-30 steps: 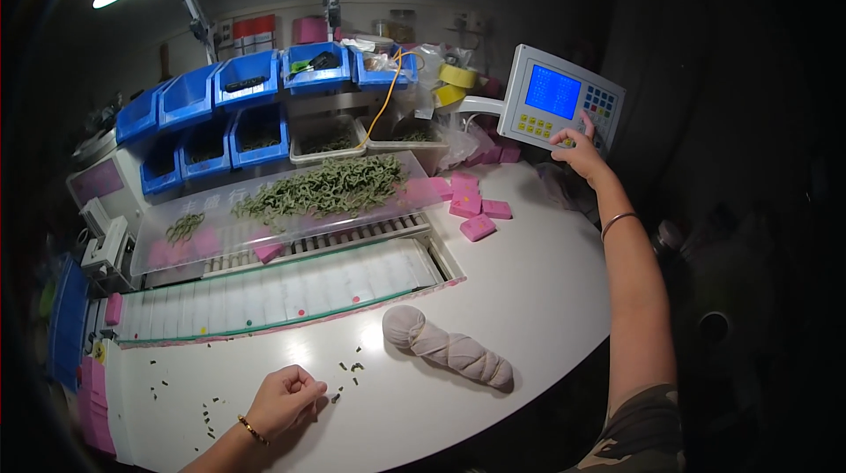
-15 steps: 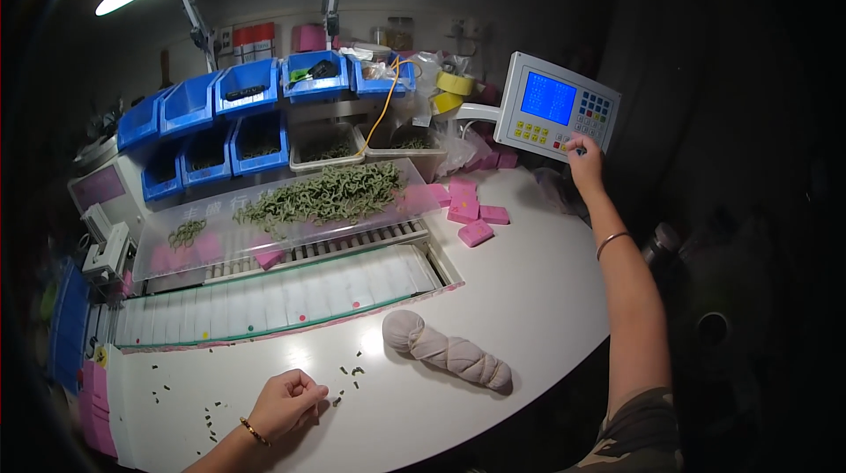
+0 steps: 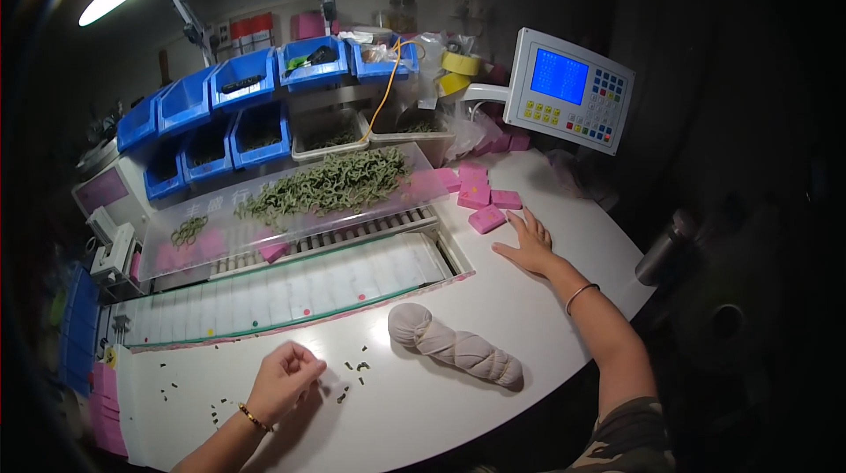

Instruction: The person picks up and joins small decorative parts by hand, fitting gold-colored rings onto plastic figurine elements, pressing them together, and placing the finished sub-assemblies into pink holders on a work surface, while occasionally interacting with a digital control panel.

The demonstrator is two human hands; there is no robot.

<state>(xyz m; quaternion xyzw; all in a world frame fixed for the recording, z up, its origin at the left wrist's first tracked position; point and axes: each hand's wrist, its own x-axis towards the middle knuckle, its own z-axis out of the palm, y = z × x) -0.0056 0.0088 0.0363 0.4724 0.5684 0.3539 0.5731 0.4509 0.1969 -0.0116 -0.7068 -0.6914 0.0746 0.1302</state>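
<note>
My left hand (image 3: 286, 380) hovers above the near part of the white table (image 3: 388, 424), its fingers curled and thumb pressed to them. A faint pale patch shows by the fingertips, but I cannot make out what they hold. Small dark green bits (image 3: 359, 367) lie scattered beside it. Fingers apart, my right hand (image 3: 529, 245) rests low over the table at the right, reaching to a pink block-shaped packet (image 3: 486, 219). More pink packets (image 3: 473, 186) lie just behind it. Between my hands is a rolled, twisted beige cloth bundle (image 3: 454, 348).
Curled green dried pieces (image 3: 330, 180) are heaped on a clear sloping tray (image 3: 189, 216). Below is a row of white flaps (image 3: 282, 292). Blue bins (image 3: 242, 78) stand behind. A control panel (image 3: 571, 89) on an arm is at the right, near a metal flask (image 3: 665, 248).
My right hand has come down from the control panel's keys to the table beside the pink packets, its fingers spreading. The left hand has risen slightly. The view has shifted a little.
</note>
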